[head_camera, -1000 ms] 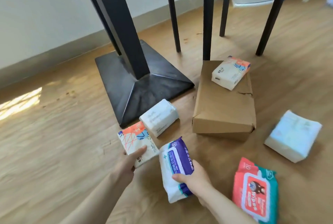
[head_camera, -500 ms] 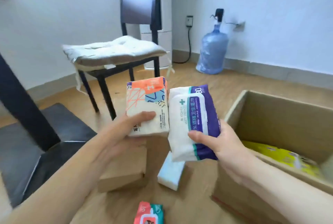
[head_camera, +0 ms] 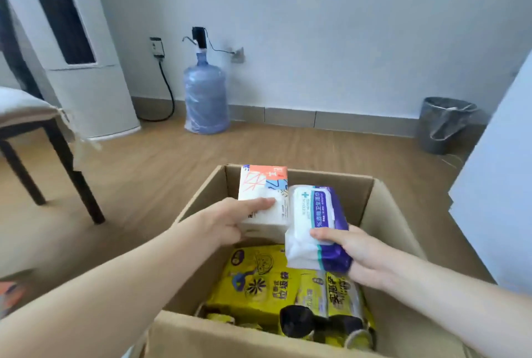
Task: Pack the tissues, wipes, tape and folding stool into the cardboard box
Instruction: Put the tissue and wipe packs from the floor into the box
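One tissue pack (head_camera: pixel 263 193), one wipes pack (head_camera: pixel 315 222), one cardboard box (head_camera: pixel 383 213) (holding yellow packages (head_camera: pixel 259 282)).

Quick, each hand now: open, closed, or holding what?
Left hand: closed on the tissue pack, over the cardboard box.
Right hand: closed on the wipes pack.

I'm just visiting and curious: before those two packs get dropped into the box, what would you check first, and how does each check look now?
1. Left hand grips the tissue pack: ok.
2. Right hand grips the wipes pack: ok.
3. Both packs are over the open cardboard box: ok.
4. Free space below them: cannot tell; yellow packages fill the near part.
5. Flaps clear of the opening: ok.
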